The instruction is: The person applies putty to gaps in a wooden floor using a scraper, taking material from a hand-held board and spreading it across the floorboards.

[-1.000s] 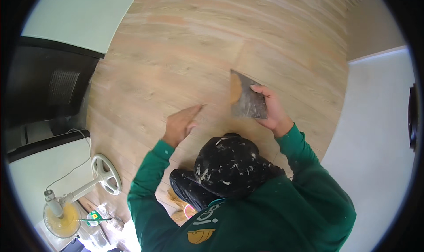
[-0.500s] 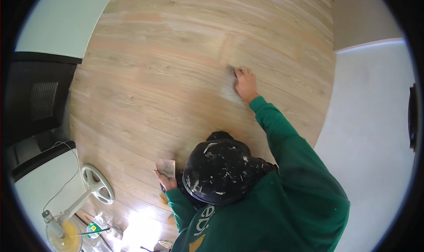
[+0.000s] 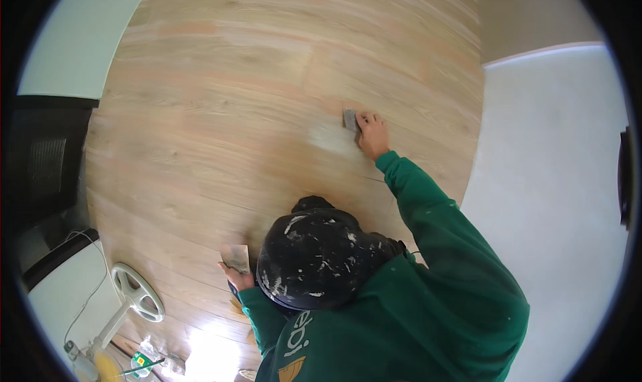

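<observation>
My right hand [image 3: 374, 138] is closed on a small flat grey rectangular piece [image 3: 350, 120], pressed close to the wood-look plank floor [image 3: 200, 134]. I cannot tell exactly what kind of piece it is. Beside it the planks carry a pale, whitish smear [image 3: 328, 138]. Low on the left, next to my knee, my left hand [image 3: 239, 279] grips a thin square plate [image 3: 235, 257] with greyish smudges on its face. My bent knee [image 3: 321, 258], in black trousers spattered with white, stands between the two hands.
A white wall [image 3: 535, 154] runs along the right, a dark fixture [image 3: 47, 161] along the left. At lower left stands a fan with a round pale base [image 3: 138, 292], its cord [image 3: 100, 275] trailing. A green-labelled container [image 3: 142, 363] stands near it. Pinkish patches mark several planks.
My view has shifted, so the surroundings sit further left. My right hand has moved slightly toward me, and more of the grey piece shows. My left hand still holds the plate.
</observation>
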The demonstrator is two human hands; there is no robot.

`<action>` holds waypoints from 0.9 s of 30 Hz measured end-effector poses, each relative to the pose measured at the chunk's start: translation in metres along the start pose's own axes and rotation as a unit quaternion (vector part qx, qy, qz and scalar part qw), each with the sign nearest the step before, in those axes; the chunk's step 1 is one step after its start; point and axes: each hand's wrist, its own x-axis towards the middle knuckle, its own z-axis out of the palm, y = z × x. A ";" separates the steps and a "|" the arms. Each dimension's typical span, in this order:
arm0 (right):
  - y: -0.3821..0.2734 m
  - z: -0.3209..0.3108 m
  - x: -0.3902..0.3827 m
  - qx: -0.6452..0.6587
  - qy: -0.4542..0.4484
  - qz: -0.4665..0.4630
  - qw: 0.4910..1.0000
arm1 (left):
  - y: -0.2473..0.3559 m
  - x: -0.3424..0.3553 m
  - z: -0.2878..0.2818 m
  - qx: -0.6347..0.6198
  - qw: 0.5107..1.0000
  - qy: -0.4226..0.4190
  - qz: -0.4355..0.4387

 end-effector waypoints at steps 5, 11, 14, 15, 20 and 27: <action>0.046 -0.025 -0.009 0.001 -0.025 0.022 0.999 | -0.006 -0.010 0.027 -0.050 0.997 -0.057 -0.010; 0.067 -0.022 -0.052 -0.007 -0.057 0.037 0.998 | -0.005 -0.033 0.049 -0.025 0.999 -0.020 0.033; 0.095 -0.041 -0.052 -0.014 -0.054 0.075 0.996 | -0.005 -0.019 0.033 -0.054 0.999 -0.001 -0.010; 0.103 -0.044 -0.053 -0.022 -0.042 0.099 0.994 | -0.007 -0.010 0.026 -0.052 0.998 -0.024 -0.020; 0.126 -0.041 -0.102 0.024 -0.060 0.076 0.995 | 0.003 0.008 0.002 -0.010 0.997 -0.063 -0.040; 0.159 -0.035 -0.136 -0.011 -0.013 0.084 0.996 | 0.004 -0.040 0.057 0.070 0.997 -0.018 0.007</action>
